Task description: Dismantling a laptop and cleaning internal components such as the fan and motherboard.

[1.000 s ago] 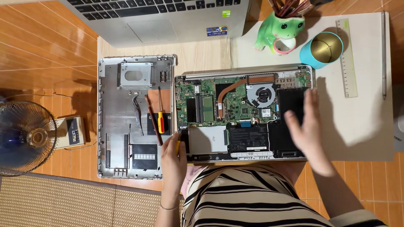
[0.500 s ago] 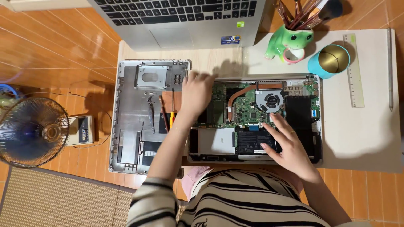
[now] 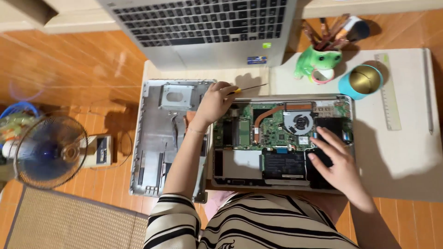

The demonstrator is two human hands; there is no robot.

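Note:
An opened laptop base point(image 3: 281, 138) lies on a low table, its green circuit board, copper heat pipe and round fan exposed. My left hand point(image 3: 214, 102) hovers over the board's top left corner, shut on a small screwdriver point(image 3: 247, 88) with a yellow and red handle; its thin shaft points right. My right hand point(image 3: 334, 159) rests flat, fingers apart, on the black area at the base's lower right. The removed silver bottom cover point(image 3: 161, 138) lies inside-up to the left, under my left forearm.
A second, open laptop point(image 3: 203, 27) stands at the back. A green frog-shaped holder with brushes point(image 3: 320, 60), a teal cup point(image 3: 362, 80), a ruler point(image 3: 387, 92) and a pencil point(image 3: 428, 92) lie at right. A small fan point(image 3: 48, 150) stands on the wooden floor at left.
My left hand went from the base's front left edge to the cover, took up the screwdriver that lay there, and lifted it toward the board's top left. My right hand slid down to the lower right.

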